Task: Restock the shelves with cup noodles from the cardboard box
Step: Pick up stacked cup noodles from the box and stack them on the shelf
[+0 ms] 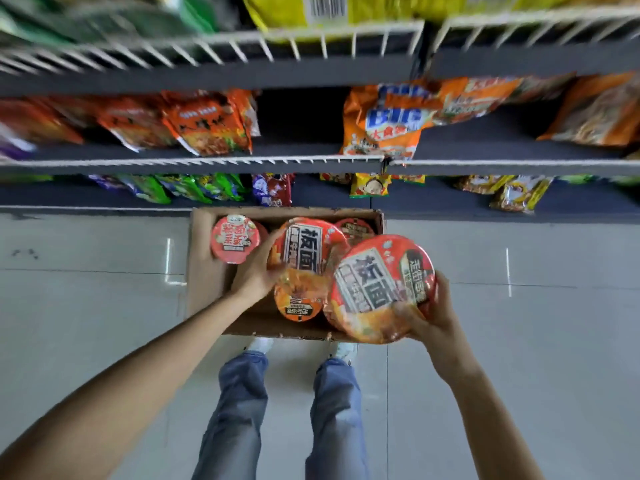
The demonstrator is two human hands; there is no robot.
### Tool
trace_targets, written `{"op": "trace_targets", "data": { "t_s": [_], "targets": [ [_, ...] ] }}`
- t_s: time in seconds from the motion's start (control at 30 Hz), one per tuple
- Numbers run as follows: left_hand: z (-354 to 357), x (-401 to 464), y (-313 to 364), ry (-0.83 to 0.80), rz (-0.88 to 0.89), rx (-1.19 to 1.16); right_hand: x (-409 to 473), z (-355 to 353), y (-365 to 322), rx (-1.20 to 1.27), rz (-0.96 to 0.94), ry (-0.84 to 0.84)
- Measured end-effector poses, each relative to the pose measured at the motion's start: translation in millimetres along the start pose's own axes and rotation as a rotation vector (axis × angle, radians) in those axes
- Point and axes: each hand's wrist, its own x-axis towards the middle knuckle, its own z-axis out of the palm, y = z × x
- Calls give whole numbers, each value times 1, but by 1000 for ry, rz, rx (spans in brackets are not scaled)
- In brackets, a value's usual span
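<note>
While hands grip bowls — arms outstretched

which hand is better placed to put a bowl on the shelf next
Right, probably. The right hand already holds a bowl lifted above the box; the left hand is only gripping another bowl down inside it.

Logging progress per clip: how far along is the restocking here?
Done: no cup noodles show on the shelves, only bagged snacks. In hand: the right hand holds a large bowl above the cardboard box; the left hand grips a second bowl there. Left: a small red cup and another bowl.
</note>
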Motion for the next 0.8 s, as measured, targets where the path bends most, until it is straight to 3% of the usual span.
{"op": "trace_targets", "data": {
  "t_s": [0.13, 0.23, 0.43, 0.57, 0.8],
  "targets": [
    [-42, -80, 66, -11, -67, -150, -39, 21, -94, -54, -45, -53],
    [-74, -138, 128, 36, -32, -110, -73, 37, -167, -129, -78, -147],
    [-141, -205, 184, 28, -56, -291, -136, 60, -256, -408, -156, -526],
    [-183, -232, 224, 20, -7, -330, -158, 100, -287, -560, -411, -424],
    [-257, -285, 284, 86, 163, -247, -180, 174, -340, -432, -672, -224]
  ]
}}
